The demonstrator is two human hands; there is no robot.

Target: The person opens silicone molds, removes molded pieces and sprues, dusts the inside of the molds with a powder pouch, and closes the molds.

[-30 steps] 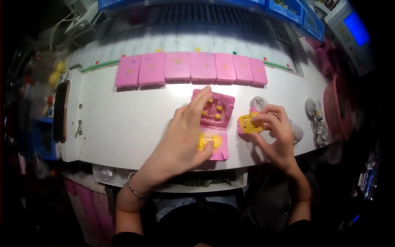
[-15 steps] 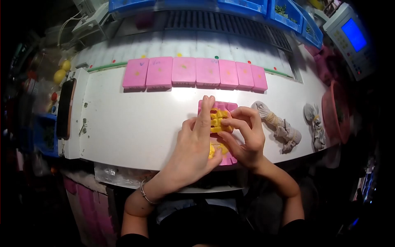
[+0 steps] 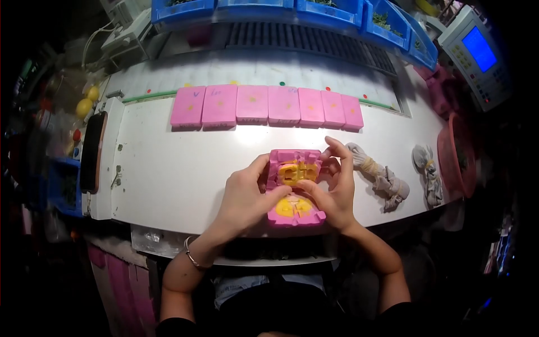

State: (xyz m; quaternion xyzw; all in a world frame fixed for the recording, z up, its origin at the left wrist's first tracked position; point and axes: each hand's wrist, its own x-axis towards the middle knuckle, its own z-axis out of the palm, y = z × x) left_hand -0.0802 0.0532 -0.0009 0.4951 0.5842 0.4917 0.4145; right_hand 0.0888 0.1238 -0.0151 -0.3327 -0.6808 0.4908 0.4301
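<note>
A pink rubber-like mould [image 3: 295,154] lies spread open in front of me, with yellow cavity parts in its far half. The near half [image 3: 297,221] also carries a yellow inset [image 3: 286,208]. My left hand [image 3: 242,194] grips the mould's left side, fingers at the far half's edge and thumb across the fold. On the right, my right hand [image 3: 337,202] has its thumb pressed on the yellow part [image 3: 303,174]. Its index finger is raised, while the other fingers curl at the mould's right edge, partly hidden.
Several closed pink blocks [image 3: 251,104] stand in a row behind the mould. Two grey cloth bundles [image 3: 382,174] lie at right, beside a pink bowl [image 3: 453,157]. A phone [image 3: 94,151] rests at left. Blue bins [image 3: 328,14] line the back; a blue-screened device [image 3: 477,53] stands far right.
My left hand has lowered from its upright pose to the mould's left side, uncovering the near half. My right hand's index finger has lifted off, and its thumb has come onto the yellow part.
</note>
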